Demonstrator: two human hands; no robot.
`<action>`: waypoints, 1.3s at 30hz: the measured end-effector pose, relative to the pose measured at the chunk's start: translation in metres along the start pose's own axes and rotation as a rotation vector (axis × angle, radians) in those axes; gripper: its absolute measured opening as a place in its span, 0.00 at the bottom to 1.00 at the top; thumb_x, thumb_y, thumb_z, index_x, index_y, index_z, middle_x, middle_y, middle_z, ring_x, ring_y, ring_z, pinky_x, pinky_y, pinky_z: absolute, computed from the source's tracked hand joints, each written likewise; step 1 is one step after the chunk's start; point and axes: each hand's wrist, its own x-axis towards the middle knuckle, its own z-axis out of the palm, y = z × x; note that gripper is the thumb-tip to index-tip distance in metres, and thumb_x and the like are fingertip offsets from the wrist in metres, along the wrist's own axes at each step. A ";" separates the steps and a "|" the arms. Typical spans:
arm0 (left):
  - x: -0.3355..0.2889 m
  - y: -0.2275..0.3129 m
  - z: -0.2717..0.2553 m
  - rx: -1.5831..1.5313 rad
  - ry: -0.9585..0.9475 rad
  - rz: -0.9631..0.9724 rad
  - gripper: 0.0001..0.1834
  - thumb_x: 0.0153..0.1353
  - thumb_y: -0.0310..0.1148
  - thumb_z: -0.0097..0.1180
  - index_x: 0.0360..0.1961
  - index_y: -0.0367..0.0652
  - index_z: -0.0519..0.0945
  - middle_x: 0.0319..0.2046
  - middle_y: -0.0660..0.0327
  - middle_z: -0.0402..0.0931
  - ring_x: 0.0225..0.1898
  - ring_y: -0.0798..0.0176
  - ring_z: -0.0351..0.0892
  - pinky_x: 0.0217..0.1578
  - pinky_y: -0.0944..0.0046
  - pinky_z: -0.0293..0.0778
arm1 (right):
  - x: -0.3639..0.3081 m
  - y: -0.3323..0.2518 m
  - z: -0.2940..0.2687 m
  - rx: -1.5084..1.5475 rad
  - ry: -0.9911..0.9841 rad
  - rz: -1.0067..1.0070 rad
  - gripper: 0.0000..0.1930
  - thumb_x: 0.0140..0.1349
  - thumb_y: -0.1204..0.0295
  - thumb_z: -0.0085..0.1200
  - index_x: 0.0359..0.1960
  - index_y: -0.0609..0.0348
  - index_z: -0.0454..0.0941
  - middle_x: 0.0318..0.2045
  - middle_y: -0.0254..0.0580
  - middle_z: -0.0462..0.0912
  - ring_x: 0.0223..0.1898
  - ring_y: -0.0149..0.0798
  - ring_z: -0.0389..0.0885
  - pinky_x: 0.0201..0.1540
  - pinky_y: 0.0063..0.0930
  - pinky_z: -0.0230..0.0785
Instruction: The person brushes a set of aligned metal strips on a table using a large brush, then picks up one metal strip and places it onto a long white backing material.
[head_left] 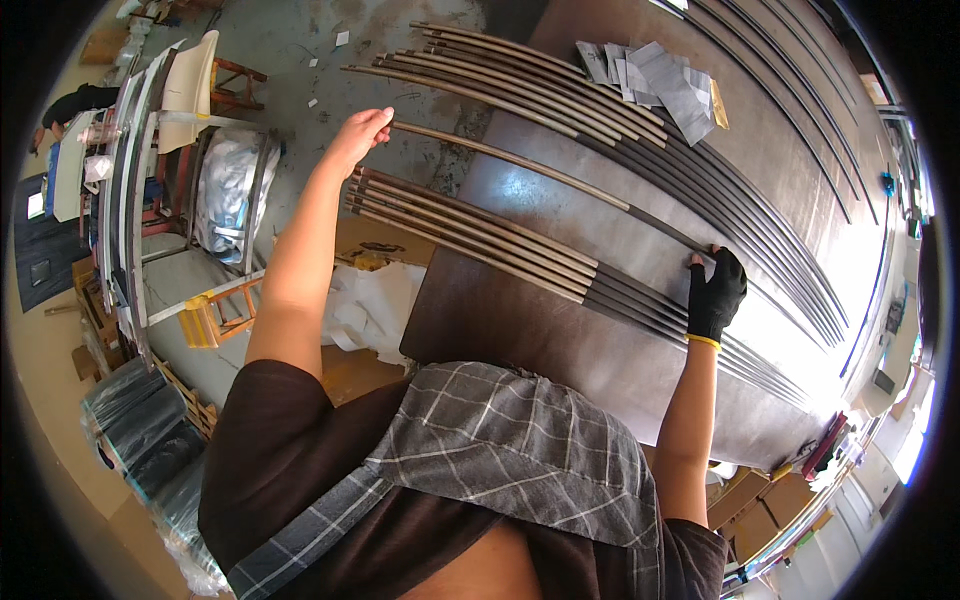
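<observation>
A long thin rod [520, 165], tan on its left length and dark grey on its right, lies slantwise over the dark metal table [480, 310]. My bare left hand [362, 140] pinches its left end, out past the table's edge. Wearing a black fingerless glove with a yellow cuff, my right hand [716, 292] has its fingertips closed on the dark part. A row of similar rods [480, 238] lies side by side nearer to me. Beyond the held rod, another group of rods [520, 90] spreads across the table, their left ends overhanging.
Grey rectangular sheets [660, 85] are piled on the far rods. More thin dark rods [800, 90] lie at the far right. A metal rack [150, 230] and a yellow stool [205, 318] stand on the left, with plastic-wrapped rolls [150, 430] lower down. Cardboard and white wrapping [370, 310] sit beside the table.
</observation>
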 end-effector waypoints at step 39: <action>-0.019 -0.005 -0.046 0.024 0.056 -0.177 0.34 0.62 0.65 0.43 0.48 0.45 0.79 0.42 0.63 0.79 0.44 0.68 0.76 0.45 0.63 0.69 | -0.039 -0.005 -0.038 0.074 -0.193 0.107 0.17 0.53 0.69 0.61 0.44 0.59 0.78 0.45 0.50 0.79 0.49 0.52 0.76 0.51 0.41 0.69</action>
